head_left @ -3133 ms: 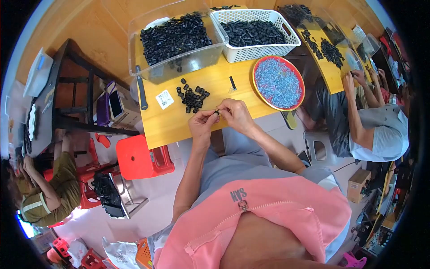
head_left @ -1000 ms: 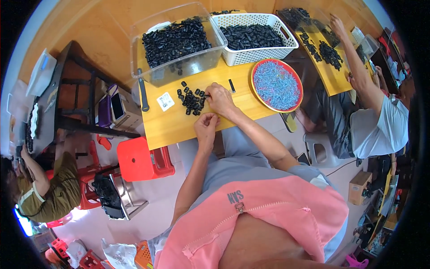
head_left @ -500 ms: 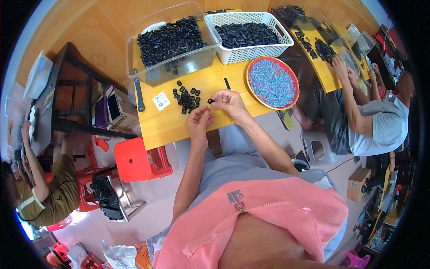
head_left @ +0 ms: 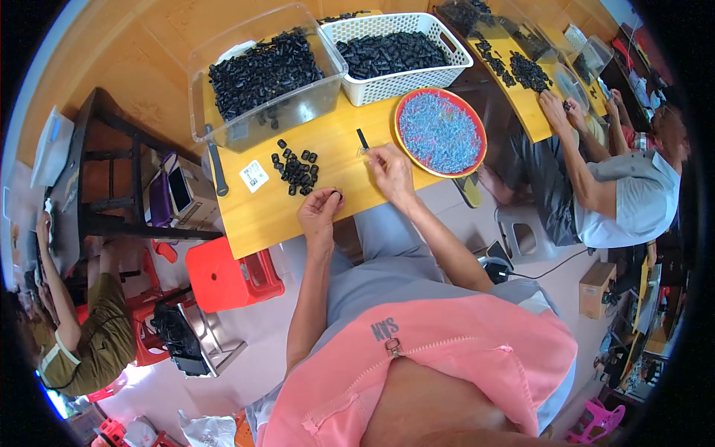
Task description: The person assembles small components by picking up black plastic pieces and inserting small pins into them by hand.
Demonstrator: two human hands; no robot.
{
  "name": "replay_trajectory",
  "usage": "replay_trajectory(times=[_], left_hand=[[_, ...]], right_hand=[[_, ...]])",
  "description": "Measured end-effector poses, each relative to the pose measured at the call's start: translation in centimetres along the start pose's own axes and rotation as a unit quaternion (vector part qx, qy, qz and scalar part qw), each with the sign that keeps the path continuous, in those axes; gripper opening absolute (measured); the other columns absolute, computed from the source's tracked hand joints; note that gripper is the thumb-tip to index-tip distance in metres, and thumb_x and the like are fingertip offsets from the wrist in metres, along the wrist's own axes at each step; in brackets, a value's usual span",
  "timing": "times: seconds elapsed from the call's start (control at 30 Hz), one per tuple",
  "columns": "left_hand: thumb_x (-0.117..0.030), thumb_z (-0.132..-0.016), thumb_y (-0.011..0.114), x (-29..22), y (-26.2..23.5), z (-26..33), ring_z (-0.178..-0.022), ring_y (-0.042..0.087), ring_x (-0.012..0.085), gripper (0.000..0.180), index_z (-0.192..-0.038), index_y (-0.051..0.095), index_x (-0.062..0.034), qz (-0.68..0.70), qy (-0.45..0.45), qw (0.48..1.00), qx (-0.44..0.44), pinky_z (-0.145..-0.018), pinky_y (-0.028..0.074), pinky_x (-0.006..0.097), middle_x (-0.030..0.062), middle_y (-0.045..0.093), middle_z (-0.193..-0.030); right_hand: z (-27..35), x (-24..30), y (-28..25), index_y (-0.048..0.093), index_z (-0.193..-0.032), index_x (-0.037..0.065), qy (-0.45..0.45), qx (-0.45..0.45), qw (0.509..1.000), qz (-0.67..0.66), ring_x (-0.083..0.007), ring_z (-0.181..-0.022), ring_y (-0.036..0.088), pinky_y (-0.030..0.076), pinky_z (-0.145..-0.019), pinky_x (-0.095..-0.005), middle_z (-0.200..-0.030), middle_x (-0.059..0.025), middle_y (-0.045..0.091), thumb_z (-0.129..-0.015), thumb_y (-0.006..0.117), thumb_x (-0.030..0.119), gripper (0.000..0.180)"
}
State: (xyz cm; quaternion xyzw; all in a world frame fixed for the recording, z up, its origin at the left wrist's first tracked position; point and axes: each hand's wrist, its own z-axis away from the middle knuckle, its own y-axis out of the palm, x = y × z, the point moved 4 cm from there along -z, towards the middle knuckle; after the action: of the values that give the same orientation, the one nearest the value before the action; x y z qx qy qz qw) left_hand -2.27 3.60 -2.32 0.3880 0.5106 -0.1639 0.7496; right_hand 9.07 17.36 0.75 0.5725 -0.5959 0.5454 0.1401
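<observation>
My left hand (head_left: 318, 212) pinches a small black plastic part (head_left: 337, 196) between thumb and fingertips, just above the yellow table's near side. My right hand (head_left: 392, 176) is apart from it, fingers bent together over the tabletop; whatever they may grip is hidden. Close to those fingertips lies a thin black strip (head_left: 362, 139). A loose pile of short black cylindrical parts (head_left: 298, 173) sits left of centre, beyond my left hand. To the right of my right hand is a red-and-yellow round tray (head_left: 482, 141) full of small bluish pieces (head_left: 439, 130).
Behind stand a clear bin (head_left: 298, 104) and a white basket (head_left: 380, 89), both heaped with black parts. A dark-handled tool (head_left: 217, 171) and a white label (head_left: 254, 176) lie at left. A red stool (head_left: 216, 276) stands below. A co-worker (head_left: 618, 194) works at right.
My hands were together at the black part; now they are apart. The right has moved toward the black strip, while the left keeps the part. The whole view has shifted slightly.
</observation>
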Motion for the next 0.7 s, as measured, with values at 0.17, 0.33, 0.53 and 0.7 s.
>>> replay_trajectory(times=[0.17, 0.33, 0.53, 0.7], left_hand=[[-0.002, -0.079, 0.06, 0.2, -0.1, -0.3, -0.074, 0.059, 0.0124, 0.011, -0.089, 0.057, 0.001, -0.007, -0.016, 1.0, 0.007, -0.067, 0.05, 0.023, 0.0071, 0.061, -0.083], [-0.002, -0.079, 0.059, -0.2, -0.1, -0.2, -0.073, 0.059, 0.0132, 0.011, -0.089, 0.057, 0.002, -0.013, -0.023, 1.0, 0.015, -0.067, 0.051, 0.023, 0.0076, 0.061, -0.082], [-0.003, -0.081, 0.058, -0.1, 0.0, -0.1, -0.074, 0.06, 0.014, 0.011, -0.091, 0.056, 0.001, -0.024, -0.031, 0.999, 0.015, -0.068, 0.05, 0.023, 0.0077, 0.061, -0.085], [-0.003, -0.08, 0.059, -0.2, -0.1, -0.2, -0.074, 0.059, 0.0128, 0.013, -0.091, 0.056, 0.0023, -0.015, -0.037, 0.999, 0.021, -0.068, 0.051, 0.023, 0.0078, 0.06, -0.083]], right_hand=[[-2.2, -0.7, 0.3, 0.06, -0.078, 0.003, -0.025, 0.031, 0.994, 0.102, -0.0306, -0.072, 0.055, 0.044, -0.064, -0.0384, -0.074, -0.0138, 0.053, -0.068, 0.057, 0.0, 0.011], [-2.8, -1.4, 0.2, 0.059, -0.073, 0.003, -0.019, 0.052, 0.995, 0.084, -0.031, -0.072, 0.055, 0.044, -0.063, -0.0391, -0.075, -0.0131, 0.054, -0.068, 0.058, 0.002, 0.004], [-2.8, -1.1, 0.2, 0.059, -0.073, 0.003, 0.004, 0.056, 0.996, 0.067, -0.0314, -0.071, 0.056, 0.045, -0.063, -0.0396, -0.077, -0.0135, 0.057, -0.069, 0.057, 0.003, 0.004], [-3.5, -0.4, 1.6, 0.06, -0.076, 0.004, -0.004, 0.064, 0.996, 0.068, -0.0319, -0.074, 0.057, 0.045, -0.065, -0.0404, -0.078, -0.0141, 0.058, -0.069, 0.059, 0.005, 0.007]])
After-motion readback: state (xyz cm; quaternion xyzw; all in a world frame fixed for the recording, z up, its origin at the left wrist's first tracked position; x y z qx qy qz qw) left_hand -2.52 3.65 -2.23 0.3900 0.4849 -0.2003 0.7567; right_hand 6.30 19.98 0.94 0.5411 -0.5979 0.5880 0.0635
